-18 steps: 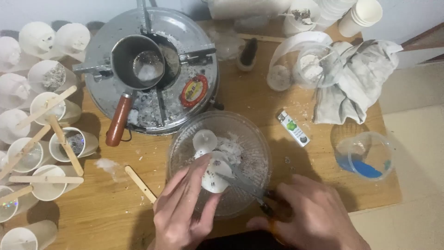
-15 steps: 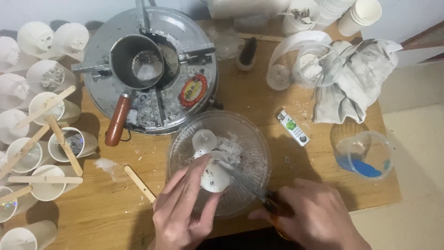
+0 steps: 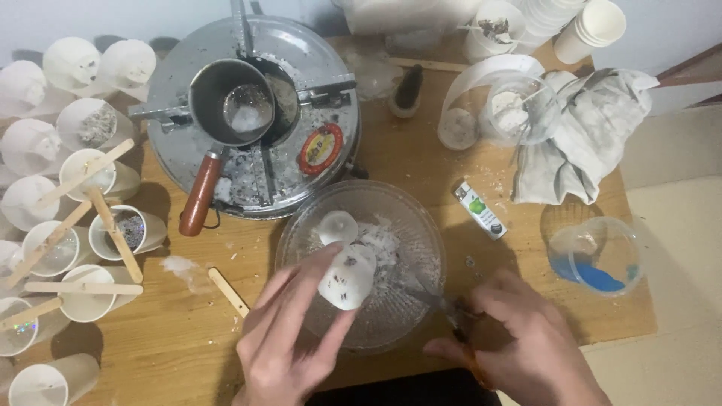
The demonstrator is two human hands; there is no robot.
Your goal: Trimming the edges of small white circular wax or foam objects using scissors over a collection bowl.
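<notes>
Two hands: both low in the head view, over the near edge of a wooden table (image 3: 421, 158)
Left hand (image 3: 289, 338): fingers curled round a white lump (image 3: 346, 277) speckled with dark bits, thumb under it, fingertips on top
White lump: held over the clear bowl (image 3: 421, 225), tilted, just beside a second white piece (image 3: 338, 225) lying in the bowl
Right hand (image 3: 526, 342): fingers closed on the handle of a thin metal blade (image 3: 421, 289); whether scissors or a knife, cannot tell
Blade: tip points into the bowl, near the lump; touching it or not, cannot tell
Bowl contents: white flakes and shavings beside the lump
Behind the bowl: a round metal pot (image 3: 256, 113) with a small pan (image 3: 229, 101) set in it, brown handle pointing toward the near side
Left side: paper cups (image 3: 83, 293) with wooden sticks (image 3: 113, 233) laid across them
Right side: a grey cloth (image 3: 587, 135), a lighter (image 3: 481, 210), a clear cup with blue at the bottom (image 3: 594, 256)
</notes>
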